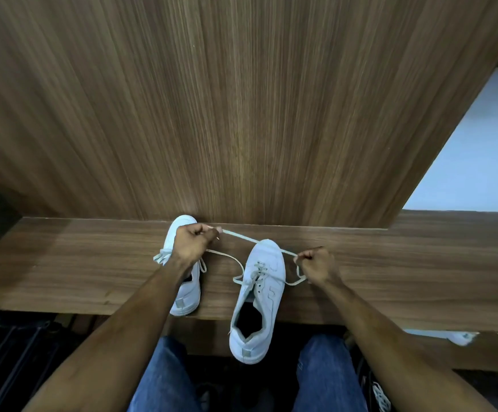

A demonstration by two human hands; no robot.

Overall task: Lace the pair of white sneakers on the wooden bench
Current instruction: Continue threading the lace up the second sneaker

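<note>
Blue-jeaned knees (pixel 328 379) fill the bottom of the view, with both bare forearms reaching forward over them to a wooden bench (pixel 420 272). Nearer of the pair, the right-hand white sneaker (pixel 267 289) lies toe toward the back panel (pixel 241 99), its heel hanging out past the bench's front edge. Its lower eyelets are threaded, and loose loops of shoelace (pixel 256 241) trail off both sides of the tongue. One stretch of that lace runs taut above the toe, from fist to fist. Fingers of the left hand (pixel 192 242) are curled tight, pinching the lace end up near the back edge of the bench. Lower and just beside the shoe's toe, the right hand (pixel 317 263) is closed in a fist round the other part of the lace, a loop hanging beneath it.

Partly under the left wrist sits the second white sneaker (pixel 185 292), toe touching the back panel, heel close to the front edge, its own lace ends spilling off its left side.

Under the bench at lower right another pale shoe (pixel 463 337) shows, blurred. Dark metal bars (pixel 13 352) stand below the bench's left end.
</note>
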